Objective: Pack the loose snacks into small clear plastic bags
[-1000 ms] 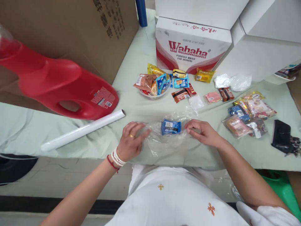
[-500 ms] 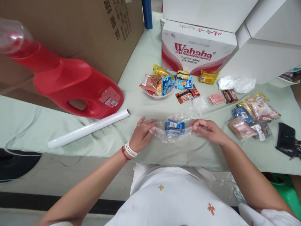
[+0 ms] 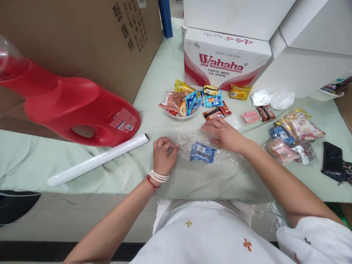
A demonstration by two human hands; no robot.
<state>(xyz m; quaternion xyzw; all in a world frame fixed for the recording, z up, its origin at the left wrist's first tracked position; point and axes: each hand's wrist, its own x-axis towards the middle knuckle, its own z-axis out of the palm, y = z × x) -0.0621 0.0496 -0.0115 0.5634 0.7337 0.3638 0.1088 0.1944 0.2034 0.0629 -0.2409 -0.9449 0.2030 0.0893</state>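
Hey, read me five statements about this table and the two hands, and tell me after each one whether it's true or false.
1. The left hand is at the left edge of the clear plastic. True.

2. The right hand is clenched around the blue packet. False: the right hand is open, and the blue packet lies outside its grasp.

3. The bowl has several packets in it. True.

4. The keys lie beside the red bottle. False: the keys are at the far right of the picture, while the red bottle is on the left.

5. The white tube lies to the left of the left hand. True.
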